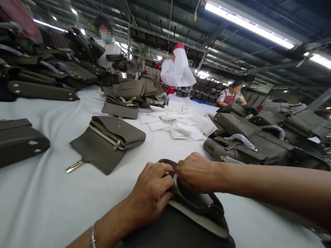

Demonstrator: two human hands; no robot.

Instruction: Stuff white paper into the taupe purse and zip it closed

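Note:
An olive-brown handbag (207, 229) lies in front of me at the bottom of the head view, its zipped mouth spread apart. My left hand (152, 191) pinches the near rim of that mouth at its left end, beside a gold zip piece. At the far side of the opening is my right hand (195, 172), its fingers curled down into the mouth. Whether those fingers grip the lining or something else is hidden. Left of my hands rests another handbag (121, 129), its flap laid out with a gold clasp strip on the end.
White folded sheets (181, 120) are heaped mid-table. Piled handbags stand at the right (248, 134) and far left (59, 65); a single handbag (20, 141) sits at the left edge. White cloth (59, 193) covers the table. Several people work beyond, one behind a raised white sheet (178, 69).

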